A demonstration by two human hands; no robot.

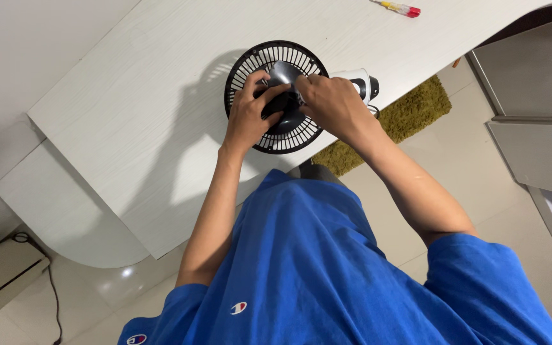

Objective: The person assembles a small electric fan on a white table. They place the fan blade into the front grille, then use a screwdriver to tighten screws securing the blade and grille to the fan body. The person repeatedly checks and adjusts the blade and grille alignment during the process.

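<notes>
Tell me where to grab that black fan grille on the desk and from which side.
Take the black fan grille by its round outer rim, on the near edge facing the person, coming from above. It lies flat on the white desk, and the left hand and right hand crowd the grey blade hub, so the rim gives the freest grip.

This looks like a room in a home: a white wood-grain desk (129,121) stands on a glossy tiled floor (455,172), with a shaggy olive rug (410,115) beneath it, pale cabinet doors (531,96) alongside, and a small household fan (276,96) on top
</notes>
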